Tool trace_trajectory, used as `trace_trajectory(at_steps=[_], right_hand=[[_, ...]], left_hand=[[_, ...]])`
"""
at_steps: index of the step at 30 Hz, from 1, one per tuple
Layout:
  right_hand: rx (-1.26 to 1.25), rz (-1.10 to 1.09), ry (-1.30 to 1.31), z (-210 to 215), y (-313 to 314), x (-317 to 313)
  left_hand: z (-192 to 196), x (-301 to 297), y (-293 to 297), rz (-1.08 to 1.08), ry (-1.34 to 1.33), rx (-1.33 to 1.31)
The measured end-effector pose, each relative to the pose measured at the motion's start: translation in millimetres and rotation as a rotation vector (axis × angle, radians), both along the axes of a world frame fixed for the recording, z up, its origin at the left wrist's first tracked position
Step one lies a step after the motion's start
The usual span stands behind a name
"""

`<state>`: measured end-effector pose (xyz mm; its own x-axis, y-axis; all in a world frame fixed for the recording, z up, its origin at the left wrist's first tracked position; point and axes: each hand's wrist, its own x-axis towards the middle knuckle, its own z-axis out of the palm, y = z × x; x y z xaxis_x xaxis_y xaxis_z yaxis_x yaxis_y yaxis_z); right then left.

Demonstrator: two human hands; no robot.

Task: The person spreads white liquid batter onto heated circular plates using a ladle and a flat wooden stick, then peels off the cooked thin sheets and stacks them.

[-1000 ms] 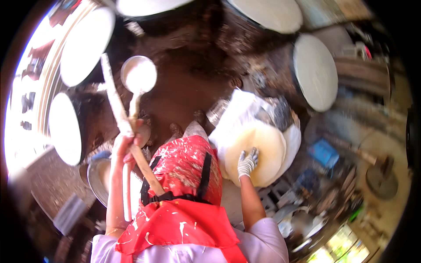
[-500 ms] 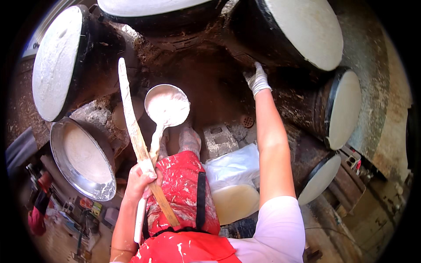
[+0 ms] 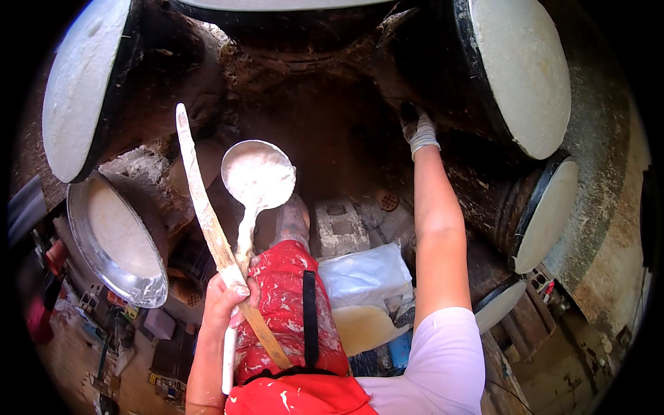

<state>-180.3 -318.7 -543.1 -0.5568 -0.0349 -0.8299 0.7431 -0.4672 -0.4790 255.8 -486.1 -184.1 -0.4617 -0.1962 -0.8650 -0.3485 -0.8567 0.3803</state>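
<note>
My left hand (image 3: 232,299) is closed around a ladle (image 3: 245,235) and a long wooden stick (image 3: 213,225) together. White, creamy stuff fills the ladle's round bowl, and white smears coat the stick and my fingers. Stretched forward, my right hand (image 3: 420,131) wears a white glove or wrap with dark finger parts. It is at the lower outer side of a large black-rimmed vat (image 3: 529,76) with a white surface. Shadow hides how its fingers are set and whether they hold anything.
More black-rimmed vats of white stuff stand around me, one at far left (image 3: 83,90) and others at right (image 3: 548,216). A metal basin (image 3: 155,280) sits at left. By my legs lie a concrete block (image 3: 340,228) and a white plastic-wrapped bundle (image 3: 366,277).
The view has shifted, so the right-hand vats show lower and further right. My right hand stays at the vat's side, now darker at the fingers. The left hand keeps the ladle and stick.
</note>
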Motion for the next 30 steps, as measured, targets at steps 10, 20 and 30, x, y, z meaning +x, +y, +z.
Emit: trace_trajectory(at_steps=[10,20,30], right_hand=[[0.036,0.114,0.038,8.4,12.6,-6.4],[-0.697,1.596,-0.036,362.3,-81.6,392.5],[0.346,1.941,0.577,401.8,-43.2,429.1]], left_hand=[[4.9,6.7,-2.9,-0.02,0.036,-0.001],[36.7,83.5,-35.2,0.109,0.011,-0.239],[24.9,281.3,-73.7,0.666,0.139,-0.194]])
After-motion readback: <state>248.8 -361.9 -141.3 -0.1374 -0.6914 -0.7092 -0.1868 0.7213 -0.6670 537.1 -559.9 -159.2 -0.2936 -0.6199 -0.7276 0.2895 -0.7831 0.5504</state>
